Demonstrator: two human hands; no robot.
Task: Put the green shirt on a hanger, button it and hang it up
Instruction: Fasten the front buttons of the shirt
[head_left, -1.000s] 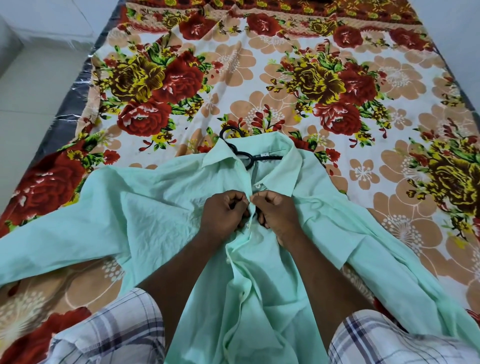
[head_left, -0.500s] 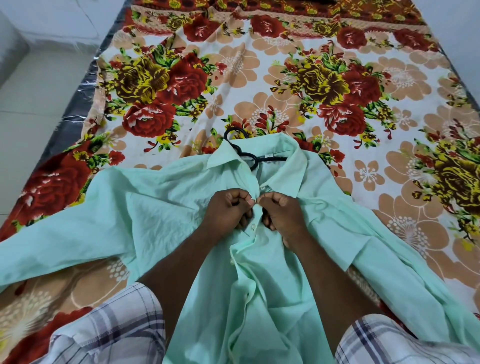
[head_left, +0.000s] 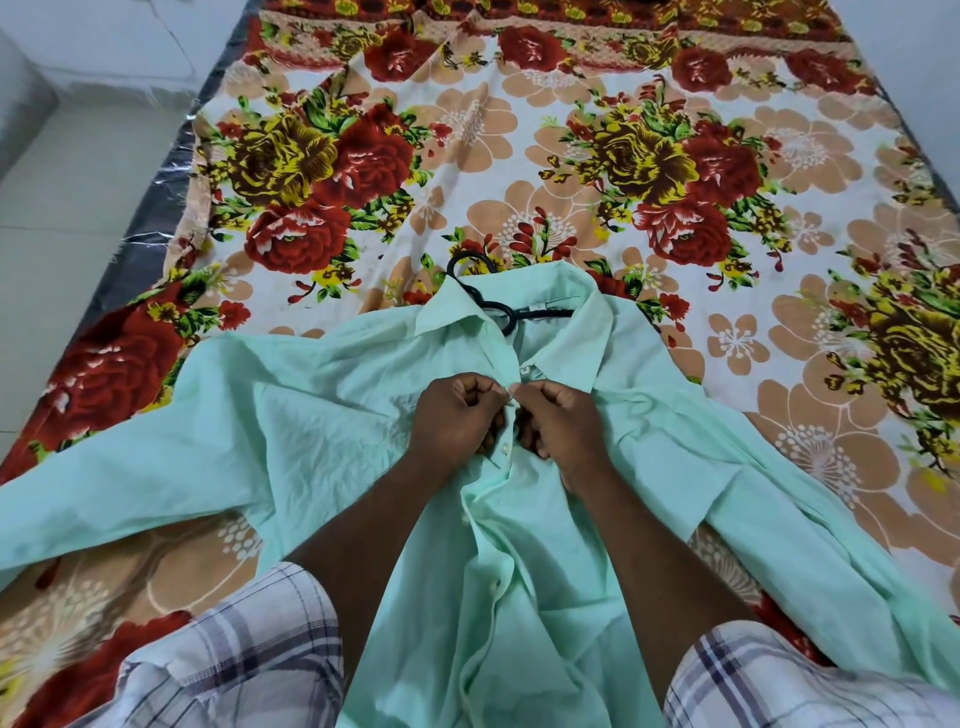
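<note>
The mint green shirt (head_left: 322, 415) lies front-up on the floral bed, sleeves spread to both sides. A black hanger (head_left: 498, 306) sits inside it, its hook poking out above the collar. My left hand (head_left: 457, 421) and my right hand (head_left: 561, 426) meet at the placket just below the collar, fingers curled, each pinching one edge of the shirt front at a button. Below the hands the placket runs down toward me with several white buttons showing and the two fronts loosely overlapped.
The floral bedsheet (head_left: 597, 156) covers the mattress ahead. A dark plastic-wrapped mattress edge (head_left: 150, 223) and pale tiled floor (head_left: 78, 171) lie to the left. My knees in checked shorts (head_left: 234, 654) frame the shirt's lower part.
Both hands stay at the same spot on the placket below the collar, with small finger movements. The shirt and hanger have not shifted.
</note>
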